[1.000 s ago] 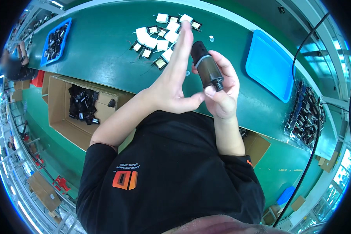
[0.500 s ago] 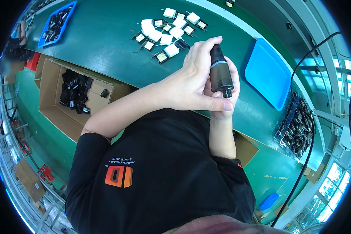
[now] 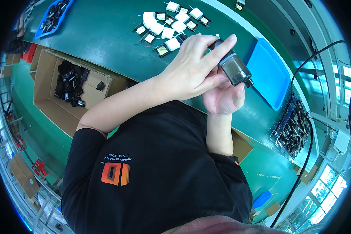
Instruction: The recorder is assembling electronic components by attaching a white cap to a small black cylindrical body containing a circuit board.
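Observation:
Over the bench I have a dark translucent canister (image 3: 234, 68) with a black cap and a short black nozzle; it tilts with the nozzle toward the lower right. My left hand (image 3: 191, 66) closes on its cap end, the index finger laid across the cap and the thumb beside the body. From below, my right hand (image 3: 222, 99) cups the canister, its thumb near the nozzle end and most of its fingers hidden behind. Beyond my left hand, several white-and-black parts with thin wires (image 3: 168, 33) lie in a loose group on the green bench (image 3: 117, 46).
A blue tray (image 3: 269, 74) lies to the right, and beyond it a pile of black parts (image 3: 294, 128). At far left another blue tray (image 3: 60, 25) holds dark parts. An open cardboard box (image 3: 46, 91) with black parts stands below the bench's near edge. A black cable (image 3: 306, 163) hangs at right.
The canister has turned, its nozzle swinging to the right and slightly up. My left index finger now lies across the cap, and the left thumb has moved up from below the nozzle.

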A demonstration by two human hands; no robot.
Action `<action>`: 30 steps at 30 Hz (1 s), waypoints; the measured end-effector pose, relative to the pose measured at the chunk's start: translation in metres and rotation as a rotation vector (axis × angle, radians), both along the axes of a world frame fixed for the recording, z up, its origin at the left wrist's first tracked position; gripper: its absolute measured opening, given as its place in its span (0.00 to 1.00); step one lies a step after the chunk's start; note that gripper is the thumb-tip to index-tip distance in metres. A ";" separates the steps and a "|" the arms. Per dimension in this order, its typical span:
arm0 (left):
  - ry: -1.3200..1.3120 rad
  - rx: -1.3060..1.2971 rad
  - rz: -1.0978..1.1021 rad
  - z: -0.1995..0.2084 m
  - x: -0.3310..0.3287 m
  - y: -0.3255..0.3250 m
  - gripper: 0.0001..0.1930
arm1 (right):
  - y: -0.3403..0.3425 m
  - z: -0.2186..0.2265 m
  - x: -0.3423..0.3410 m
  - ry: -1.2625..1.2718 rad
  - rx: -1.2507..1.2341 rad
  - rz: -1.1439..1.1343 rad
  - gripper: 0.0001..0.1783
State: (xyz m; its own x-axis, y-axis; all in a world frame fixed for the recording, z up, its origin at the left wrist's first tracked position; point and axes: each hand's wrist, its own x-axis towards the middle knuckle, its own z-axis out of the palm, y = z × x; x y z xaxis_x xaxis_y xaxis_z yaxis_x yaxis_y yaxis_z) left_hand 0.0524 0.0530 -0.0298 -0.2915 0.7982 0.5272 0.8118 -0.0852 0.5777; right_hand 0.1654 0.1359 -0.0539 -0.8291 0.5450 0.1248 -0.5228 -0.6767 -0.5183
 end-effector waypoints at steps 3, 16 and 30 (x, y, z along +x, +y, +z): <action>0.039 0.067 0.025 -0.006 -0.005 0.001 0.39 | -0.001 -0.001 0.001 -0.022 -0.052 -0.004 0.43; -0.386 0.030 -0.185 0.006 -0.002 -0.005 0.52 | 0.013 -0.009 -0.003 -0.039 0.128 -0.104 0.44; -0.125 -0.106 -0.292 0.017 -0.019 -0.014 0.50 | 0.029 -0.013 0.030 -0.051 0.553 -0.067 0.39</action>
State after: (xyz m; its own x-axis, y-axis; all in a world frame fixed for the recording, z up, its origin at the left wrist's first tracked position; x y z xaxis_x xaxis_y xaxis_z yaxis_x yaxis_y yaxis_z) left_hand 0.0331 0.0391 -0.0124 -0.0992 0.9060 0.4115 0.6840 -0.2383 0.6894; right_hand 0.1957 0.1644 -0.0668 -0.8075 0.4613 0.3676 -0.5200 -0.2626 -0.8128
